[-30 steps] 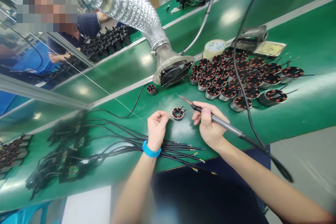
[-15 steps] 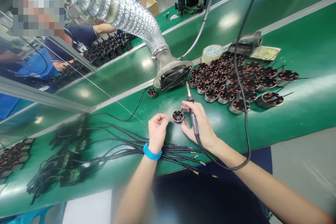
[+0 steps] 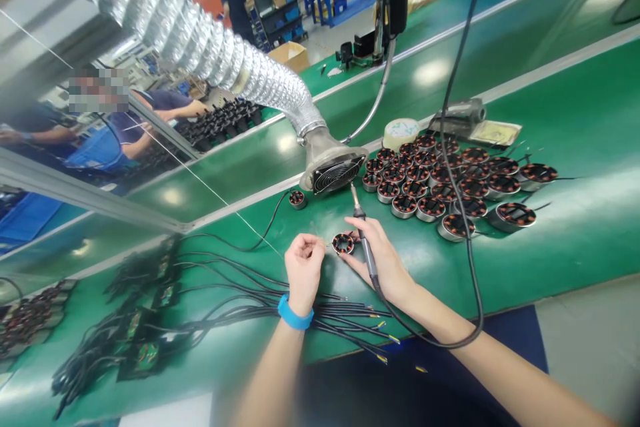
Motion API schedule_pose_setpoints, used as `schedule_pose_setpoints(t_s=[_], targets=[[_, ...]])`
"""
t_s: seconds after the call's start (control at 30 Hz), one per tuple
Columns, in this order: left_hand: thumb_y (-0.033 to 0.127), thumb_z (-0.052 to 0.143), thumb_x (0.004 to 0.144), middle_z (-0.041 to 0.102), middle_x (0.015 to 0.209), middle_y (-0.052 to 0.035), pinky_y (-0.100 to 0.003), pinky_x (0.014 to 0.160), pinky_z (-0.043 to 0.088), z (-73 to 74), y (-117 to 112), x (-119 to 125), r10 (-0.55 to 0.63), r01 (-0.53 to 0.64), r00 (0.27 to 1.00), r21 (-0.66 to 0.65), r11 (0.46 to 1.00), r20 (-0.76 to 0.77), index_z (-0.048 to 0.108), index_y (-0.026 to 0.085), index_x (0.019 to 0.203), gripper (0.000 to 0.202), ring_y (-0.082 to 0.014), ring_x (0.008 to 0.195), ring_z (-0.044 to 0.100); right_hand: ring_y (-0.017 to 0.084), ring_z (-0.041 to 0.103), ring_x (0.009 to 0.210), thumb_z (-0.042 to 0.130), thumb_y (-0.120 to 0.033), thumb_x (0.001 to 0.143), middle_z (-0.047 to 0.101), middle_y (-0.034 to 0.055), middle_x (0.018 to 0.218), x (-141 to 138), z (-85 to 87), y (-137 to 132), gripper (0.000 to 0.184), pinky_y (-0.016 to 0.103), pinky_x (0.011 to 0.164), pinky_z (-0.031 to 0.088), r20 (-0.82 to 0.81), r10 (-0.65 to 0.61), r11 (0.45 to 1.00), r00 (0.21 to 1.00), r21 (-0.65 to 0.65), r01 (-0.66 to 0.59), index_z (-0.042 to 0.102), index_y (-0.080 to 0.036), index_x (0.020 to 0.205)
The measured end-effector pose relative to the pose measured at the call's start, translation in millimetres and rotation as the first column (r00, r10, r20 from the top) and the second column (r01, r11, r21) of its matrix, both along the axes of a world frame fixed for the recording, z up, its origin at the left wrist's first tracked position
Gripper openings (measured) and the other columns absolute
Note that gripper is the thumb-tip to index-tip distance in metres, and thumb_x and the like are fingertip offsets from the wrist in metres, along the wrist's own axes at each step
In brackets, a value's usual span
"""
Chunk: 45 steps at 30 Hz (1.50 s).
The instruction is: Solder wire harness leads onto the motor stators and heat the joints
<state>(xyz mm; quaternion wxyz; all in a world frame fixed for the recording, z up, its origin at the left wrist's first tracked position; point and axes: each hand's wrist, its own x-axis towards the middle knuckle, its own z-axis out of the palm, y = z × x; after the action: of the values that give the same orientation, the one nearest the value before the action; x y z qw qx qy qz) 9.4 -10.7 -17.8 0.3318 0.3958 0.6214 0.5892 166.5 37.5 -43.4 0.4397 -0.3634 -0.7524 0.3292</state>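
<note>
- Stator (image 3: 343,243): small copper-wound motor stator, lying flat on the green surface (image 3: 560,260); this is my landmark.
- Left hand (image 3: 304,273): just left of the stator, wrist raised, blue wristband (image 3: 295,312) on; fingers (image 3: 311,247) pinched narrow on a thin strand, too fine for me to make out.
- Right hand (image 3: 380,260): just right of the stator, forearm coming in from the lower right; fingers (image 3: 361,235) closed around a soldering iron (image 3: 367,253), tip pointing away from me. I cannot tell whether they touch the stator.
- Stator cluster (image 3: 440,187): many wound stators, upright, beyond and right of the landmark; the rearmost are partly hidden.
- Fume extractor (image 3: 336,175): fan grille, silver duct (image 3: 200,53), beyond the landmark.
- Black cables (image 3: 280,312): loose bundle, stripped coloured ends, lower left of the landmark, passing under the left forearm.
</note>
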Motion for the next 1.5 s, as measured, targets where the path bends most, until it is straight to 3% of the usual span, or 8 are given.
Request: schedule_pose_setpoints(t_s=[0.27,0.43,0.53,0.67,0.93,1.1,1.5], targets=[[0.024,0.063,0.089,0.054,0.089,-0.0036,-0.021,0.066,0.052,7.9,2.0,1.6,-0.107,0.151,0.944,0.122,0.981,-0.312,0.063,0.017,0.077,0.015,-0.0131,0.08,0.058,0.025,0.067,0.102,0.067,-0.012,0.085,0.049,0.0108,0.13,-18.5,1.1,-4.1,0.068,0.05,0.094,0.058,0.008,0.096,0.995,0.995,-0.008,-0.096,0.039,-0.032,0.143],[0.025,0.061,0.092,0.049,0.099,-0.0055,-0.021,0.065,0.055,6.7,0.6,-1.1,-0.178,0.218,0.925,0.085,0.972,-0.334,0.063,0.017,0.081,0.013,-0.0136,0.084,0.058,0.025,0.064,0.114,0.069,-0.011,0.082,0.051,0.0106,0.131,-11.9,5.3,-4.0,0.074,0.047,0.101,0.055,-0.108,0.194,0.981,0.975,0.013,-0.194,0.037,-0.031,0.146],[0.025,0.06,0.093,0.049,0.1,-0.0058,-0.021,0.066,0.055,6.1,-1.9,-1.3,-0.187,0.226,0.922,0.078,0.971,-0.339,0.062,0.017,0.082,0.014,-0.0139,0.085,0.057,0.025,0.063,0.118,0.064,-0.009,0.083,0.055,0.0106,0.127,-6.2,12.5,-3.8,0.068,0.048,0.105,0.052,-0.173,0.152,0.986,0.973,0.098,-0.137,0.04,-0.029,0.144],[0.024,0.058,0.095,0.05,0.099,-0.0062,-0.022,0.064,0.052,5.9,-4.7,-1.1,-0.189,0.232,0.907,0.072,0.97,-0.376,0.061,0.018,0.084,0.013,-0.0147,0.085,0.057,0.021,0.068,0.105,0.057,-0.01,0.091,0.062,0.0072,0.112,-6.6,19.0,-2.1,0.053,0.045,0.101,0.055,-0.174,0.11,0.981,0.979,0.174,-0.079,0.047,-0.029,0.14],[0.023,0.056,0.096,0.053,0.097,-0.0055,-0.024,0.067,0.046,9.5,-6.9,-1.3,-0.164,0.229,0.858,0.076,0.97,-0.487,0.06,0.019,0.084,0.013,-0.0157,0.085,0.057,0.015,0.07,0.089,0.051,-0.014,0.098,0.054,0.0053,0.112,-14.6,14.8,-0.8,0.041,0.036,0.088,0.061,-0.183,0.105,0.974,0.977,0.216,-0.064,0.051,-0.031,0.135],[0.02,0.057,0.095,0.054,0.096,-0.0051,-0.027,0.075,0.046,10.7,-7.3,-1.9,-0.161,0.233,0.824,0.066,0.97,-0.543,0.062,0.019,0.084,0.013,-0.0161,0.088,0.057,0.015,0.068,0.088,0.05,-0.011,0.098,0.052,0.0055,0.108,-12.8,14.7,-4.9,0.041,0.035,0.087,0.061,-0.181,0.069,0.969,0.981,0.246,-0.023,0.05,-0.029,0.134],[0.018,0.061,0.092,0.057,0.092,-0.0047,-0.024,0.067,0.045,10.9,-9.2,1.7,-0.1,0.22,0.792,0.128,0.967,-0.603,0.065,0.019,0.083,0.01,-0.0138,0.08,0.058,0.016,0.069,0.092,0.051,-0.01,0.098,0.054,0.0066,0.109,-5.3,8.0,-8.6,0.042,0.034,0.088,0.061,-0.156,0.06,0.964,0.986,0.265,-0.017,0.048,-0.029,0.136]])
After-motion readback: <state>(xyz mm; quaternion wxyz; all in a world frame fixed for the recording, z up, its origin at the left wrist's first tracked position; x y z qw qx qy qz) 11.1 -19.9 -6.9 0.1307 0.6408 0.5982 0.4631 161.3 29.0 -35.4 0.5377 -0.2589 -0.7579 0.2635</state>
